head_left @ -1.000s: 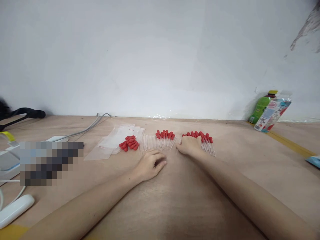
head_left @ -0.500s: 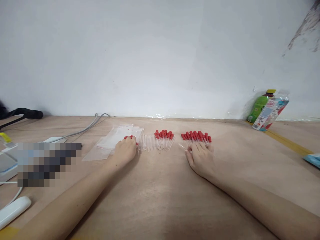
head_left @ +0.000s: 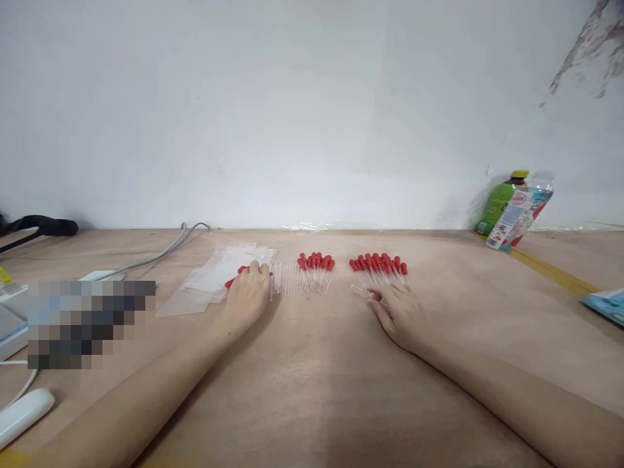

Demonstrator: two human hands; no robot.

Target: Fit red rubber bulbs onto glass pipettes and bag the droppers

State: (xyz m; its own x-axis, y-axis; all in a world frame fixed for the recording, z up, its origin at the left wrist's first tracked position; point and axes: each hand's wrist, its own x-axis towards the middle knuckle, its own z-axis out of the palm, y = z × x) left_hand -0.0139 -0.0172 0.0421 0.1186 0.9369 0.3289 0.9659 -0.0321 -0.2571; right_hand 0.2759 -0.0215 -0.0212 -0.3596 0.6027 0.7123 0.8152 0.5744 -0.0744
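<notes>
My left hand [head_left: 250, 292] is closed, palm down, over small red rubber bulbs [head_left: 231, 283]; red shows at both sides of its fingers, and its fingertips are partly hidden. Thin clear dropper tubes [head_left: 285, 278] lie in a row just right of it. Beyond them is a fan of droppers with red bulbs [head_left: 316, 261]. A second fan of red-bulbed droppers [head_left: 377, 262] lies farther right, tips toward me. Just below that fan, my right hand [head_left: 397, 312] pinches a clear dropper tube [head_left: 359, 290] whose end points left.
Clear plastic zip bags [head_left: 209, 276] lie overlapped behind and left of my left hand. Grey cables [head_left: 166, 250] and a white device [head_left: 26, 416] are at left. Two bottles [head_left: 502, 201] lean by the wall at right, and a blue packet [head_left: 607, 304] lies at the right edge.
My right hand has drawn back slightly from the right fan, uncovering more of its tubes. My left hand has shifted a little, and more red bulbs show at its left.
</notes>
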